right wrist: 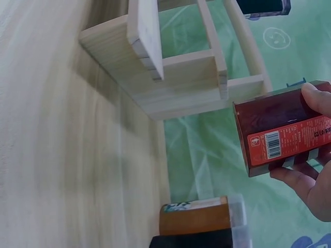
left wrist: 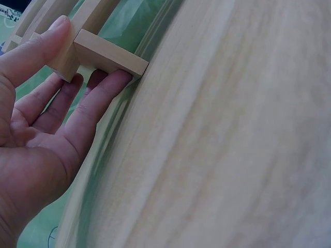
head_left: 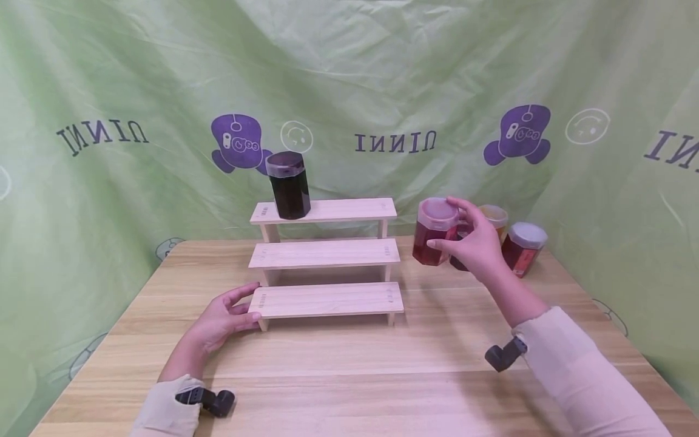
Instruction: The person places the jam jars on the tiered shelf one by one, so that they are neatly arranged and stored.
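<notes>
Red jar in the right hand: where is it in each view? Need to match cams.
Head: red jar right of centre, held above the table by the right hand.
Left wrist: not in view.
Right wrist: red jar at right edge, barcode label showing.
Shared landmark: wooden step shelf.

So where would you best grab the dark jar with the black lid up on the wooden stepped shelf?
Grip the dark jar with the black lid around its faceted body, fingers on opposite flat sides. Come from the front or right: it stands upright at the left end of the wooden stepped shelf's top step, backdrop close behind.
</notes>
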The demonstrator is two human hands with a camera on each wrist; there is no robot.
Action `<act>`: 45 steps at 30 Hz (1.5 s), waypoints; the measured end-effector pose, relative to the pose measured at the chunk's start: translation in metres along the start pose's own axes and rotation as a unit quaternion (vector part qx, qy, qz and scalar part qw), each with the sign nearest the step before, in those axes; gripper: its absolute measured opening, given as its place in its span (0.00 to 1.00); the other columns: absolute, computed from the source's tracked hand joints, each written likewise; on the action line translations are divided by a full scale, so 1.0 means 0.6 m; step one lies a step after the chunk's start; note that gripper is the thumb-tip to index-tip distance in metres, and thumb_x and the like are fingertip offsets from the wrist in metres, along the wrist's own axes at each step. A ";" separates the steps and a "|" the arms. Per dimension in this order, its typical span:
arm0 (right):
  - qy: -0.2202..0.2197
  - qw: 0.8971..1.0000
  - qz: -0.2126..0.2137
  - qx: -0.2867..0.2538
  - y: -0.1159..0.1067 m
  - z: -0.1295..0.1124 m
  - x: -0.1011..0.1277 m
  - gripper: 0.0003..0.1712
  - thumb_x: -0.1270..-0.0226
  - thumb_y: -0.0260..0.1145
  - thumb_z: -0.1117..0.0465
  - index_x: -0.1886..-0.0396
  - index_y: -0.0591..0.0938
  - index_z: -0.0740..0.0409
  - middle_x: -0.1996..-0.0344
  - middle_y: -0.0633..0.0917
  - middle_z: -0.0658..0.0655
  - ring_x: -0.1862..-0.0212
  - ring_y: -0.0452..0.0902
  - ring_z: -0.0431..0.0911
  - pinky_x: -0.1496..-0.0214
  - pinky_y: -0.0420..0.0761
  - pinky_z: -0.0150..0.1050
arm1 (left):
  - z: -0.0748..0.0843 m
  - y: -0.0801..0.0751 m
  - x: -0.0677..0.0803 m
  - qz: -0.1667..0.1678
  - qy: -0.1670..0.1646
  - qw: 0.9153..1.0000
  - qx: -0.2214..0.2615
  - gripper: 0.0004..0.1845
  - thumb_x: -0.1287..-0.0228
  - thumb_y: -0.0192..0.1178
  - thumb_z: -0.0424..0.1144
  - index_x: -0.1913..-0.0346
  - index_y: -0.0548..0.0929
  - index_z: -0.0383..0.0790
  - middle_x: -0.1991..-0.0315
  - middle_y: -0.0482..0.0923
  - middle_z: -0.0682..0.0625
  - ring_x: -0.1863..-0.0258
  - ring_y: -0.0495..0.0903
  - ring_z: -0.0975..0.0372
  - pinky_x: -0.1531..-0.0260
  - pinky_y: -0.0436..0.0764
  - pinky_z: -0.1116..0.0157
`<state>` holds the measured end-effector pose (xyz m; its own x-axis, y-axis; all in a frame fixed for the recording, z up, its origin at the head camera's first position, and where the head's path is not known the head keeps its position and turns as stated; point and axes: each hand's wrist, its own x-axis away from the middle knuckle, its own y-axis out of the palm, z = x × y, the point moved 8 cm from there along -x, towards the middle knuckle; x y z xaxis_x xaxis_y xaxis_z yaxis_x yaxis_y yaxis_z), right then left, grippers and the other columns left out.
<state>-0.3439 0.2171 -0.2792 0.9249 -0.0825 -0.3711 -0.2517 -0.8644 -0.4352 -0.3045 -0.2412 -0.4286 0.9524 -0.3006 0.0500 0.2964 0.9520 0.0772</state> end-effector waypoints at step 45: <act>-0.038 0.998 -0.028 -0.037 0.049 -0.119 -0.043 0.49 0.71 0.79 0.57 0.43 0.68 0.34 0.54 0.75 0.51 0.56 0.73 0.47 0.58 0.78 0.43 | -0.002 0.000 0.000 0.005 -0.017 1.000 0.003 0.42 0.52 0.60 0.21 0.34 0.51 0.32 0.47 0.66 0.36 0.55 0.76 0.55 0.56 0.77 0.53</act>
<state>-0.3546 0.1584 -0.2235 0.9115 0.0020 -0.4114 -0.1770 -0.9008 -0.3965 -0.3044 -0.2409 -0.4299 0.9521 -0.2938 0.0843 0.2871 0.9543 0.0831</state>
